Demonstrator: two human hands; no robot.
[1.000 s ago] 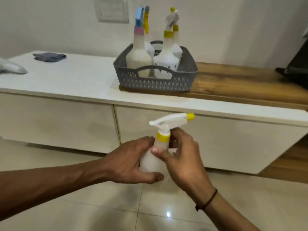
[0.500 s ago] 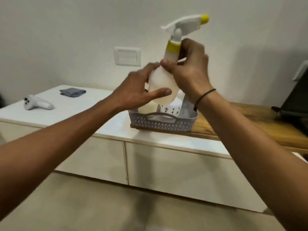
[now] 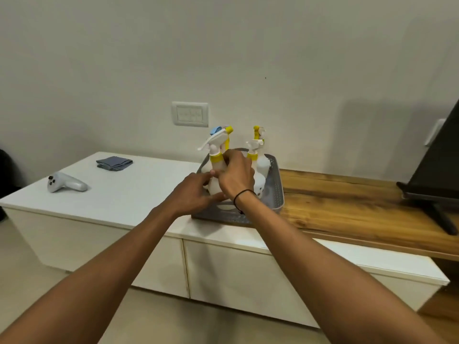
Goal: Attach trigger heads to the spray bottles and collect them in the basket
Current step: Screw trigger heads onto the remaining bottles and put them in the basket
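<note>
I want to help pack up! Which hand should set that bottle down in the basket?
The right hand, probably. It grips the spray bottle near the neck, right above the gray basket. The left hand only steadies the bottle's lower body from the side.

no readable text, label, brand or number anywhere in view

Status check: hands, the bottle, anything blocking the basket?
Left hand and right hand both grip spray bottle, trigger head on. Bottle low over grey basket. Other bottles crowd it.
</note>
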